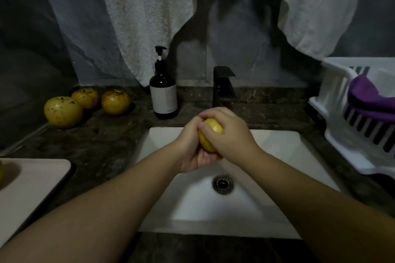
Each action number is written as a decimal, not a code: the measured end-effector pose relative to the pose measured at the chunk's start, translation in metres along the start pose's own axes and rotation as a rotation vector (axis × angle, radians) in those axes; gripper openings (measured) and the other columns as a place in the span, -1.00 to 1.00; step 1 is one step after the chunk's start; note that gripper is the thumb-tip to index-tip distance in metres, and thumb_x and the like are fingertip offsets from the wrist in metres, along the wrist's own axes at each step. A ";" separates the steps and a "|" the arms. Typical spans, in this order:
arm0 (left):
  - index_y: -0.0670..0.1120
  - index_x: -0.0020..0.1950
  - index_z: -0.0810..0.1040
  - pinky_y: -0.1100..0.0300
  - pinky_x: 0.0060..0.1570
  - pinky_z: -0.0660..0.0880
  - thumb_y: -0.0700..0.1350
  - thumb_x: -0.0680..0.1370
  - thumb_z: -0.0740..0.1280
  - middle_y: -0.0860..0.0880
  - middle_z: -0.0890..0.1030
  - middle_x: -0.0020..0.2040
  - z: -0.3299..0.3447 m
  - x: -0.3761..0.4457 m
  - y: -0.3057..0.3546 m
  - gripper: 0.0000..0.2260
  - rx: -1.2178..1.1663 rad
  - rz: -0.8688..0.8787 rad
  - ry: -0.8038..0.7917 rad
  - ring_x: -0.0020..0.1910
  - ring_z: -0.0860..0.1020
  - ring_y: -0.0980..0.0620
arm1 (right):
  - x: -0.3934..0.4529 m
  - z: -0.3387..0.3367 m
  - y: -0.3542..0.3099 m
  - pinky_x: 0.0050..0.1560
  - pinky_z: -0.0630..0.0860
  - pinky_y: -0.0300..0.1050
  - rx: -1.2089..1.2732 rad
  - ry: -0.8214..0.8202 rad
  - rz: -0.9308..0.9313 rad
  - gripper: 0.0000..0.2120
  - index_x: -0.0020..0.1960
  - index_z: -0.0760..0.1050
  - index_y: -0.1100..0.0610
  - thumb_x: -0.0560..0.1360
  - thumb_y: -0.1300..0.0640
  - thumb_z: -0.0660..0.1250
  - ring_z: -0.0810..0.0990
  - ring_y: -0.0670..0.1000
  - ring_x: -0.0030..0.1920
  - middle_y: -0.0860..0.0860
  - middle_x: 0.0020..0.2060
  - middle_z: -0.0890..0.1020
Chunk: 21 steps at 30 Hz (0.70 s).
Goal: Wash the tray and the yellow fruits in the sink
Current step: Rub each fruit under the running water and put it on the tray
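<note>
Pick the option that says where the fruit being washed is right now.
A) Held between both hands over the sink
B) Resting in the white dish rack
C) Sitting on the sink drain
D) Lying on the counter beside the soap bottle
A: the yellow fruit is clasped between the left hand and the right hand, above the white sink.

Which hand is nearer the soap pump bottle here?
Left. The left hand cups the yellow fruit from below over the sink, right of and nearer the camera than the soap pump bottle; the right hand grips the fruit's far side, further right.
</note>
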<state>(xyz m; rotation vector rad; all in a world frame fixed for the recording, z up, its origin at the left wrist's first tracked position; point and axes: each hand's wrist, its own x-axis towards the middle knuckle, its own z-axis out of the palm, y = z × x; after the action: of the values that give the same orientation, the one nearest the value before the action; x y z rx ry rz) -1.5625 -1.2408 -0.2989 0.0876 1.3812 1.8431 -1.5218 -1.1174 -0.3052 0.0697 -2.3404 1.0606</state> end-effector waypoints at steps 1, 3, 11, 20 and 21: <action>-0.16 0.18 0.58 0.13 -0.35 0.66 0.27 0.63 0.20 -0.19 0.69 -0.20 0.001 0.001 0.000 -0.49 0.020 0.019 0.012 -0.30 0.70 -0.09 | 0.004 -0.003 -0.002 -0.02 0.42 -0.35 0.152 -0.003 0.136 -0.77 0.08 0.62 -0.17 0.52 -0.21 0.31 0.55 -0.17 0.06 -0.22 0.07 0.59; -0.16 0.23 0.55 0.12 -0.41 0.65 0.28 0.65 0.18 -0.22 0.69 -0.23 0.002 0.004 -0.001 -0.48 0.028 0.044 0.044 -0.36 0.68 -0.12 | 0.010 -0.006 0.002 -0.06 0.48 -0.15 0.418 -0.012 0.477 -0.77 -0.01 0.60 -0.12 0.57 -0.25 0.30 0.59 -0.08 -0.02 -0.11 0.01 0.63; -0.05 0.35 0.55 -0.04 -0.29 0.69 0.24 0.68 0.19 -0.24 0.71 0.10 0.006 0.010 -0.011 -0.55 0.023 0.043 0.058 -0.06 0.74 -0.22 | 0.006 -0.007 0.012 0.00 0.35 -0.36 0.022 -0.051 0.137 -0.76 0.18 0.63 -0.14 0.62 -0.12 0.25 0.52 -0.13 0.10 -0.15 0.12 0.60; 0.07 0.26 0.48 0.12 -0.36 0.64 0.45 0.62 0.02 -0.15 0.76 -0.17 0.010 0.016 -0.007 -0.45 0.239 0.113 0.258 -0.25 0.74 -0.16 | 0.009 0.000 0.011 -0.11 0.42 -0.07 0.305 0.099 0.585 -0.67 -0.02 0.42 -0.08 0.62 -0.29 0.07 0.54 -0.03 -0.06 -0.12 -0.10 0.52; 0.04 0.25 0.53 0.17 -0.38 0.61 0.51 0.57 0.03 -0.14 0.75 -0.15 0.010 0.016 -0.005 -0.37 0.289 0.128 0.285 -0.27 0.73 -0.12 | 0.009 0.000 0.013 -0.13 0.38 -0.07 0.259 0.087 0.550 -0.70 0.02 0.41 -0.12 0.64 -0.29 0.04 0.52 -0.05 -0.06 -0.15 -0.11 0.50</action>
<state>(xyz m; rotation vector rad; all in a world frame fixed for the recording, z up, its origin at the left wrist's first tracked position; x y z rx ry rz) -1.5655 -1.2230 -0.3056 0.0635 1.8757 1.7978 -1.5328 -1.1069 -0.3087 -0.5407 -2.1777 1.5868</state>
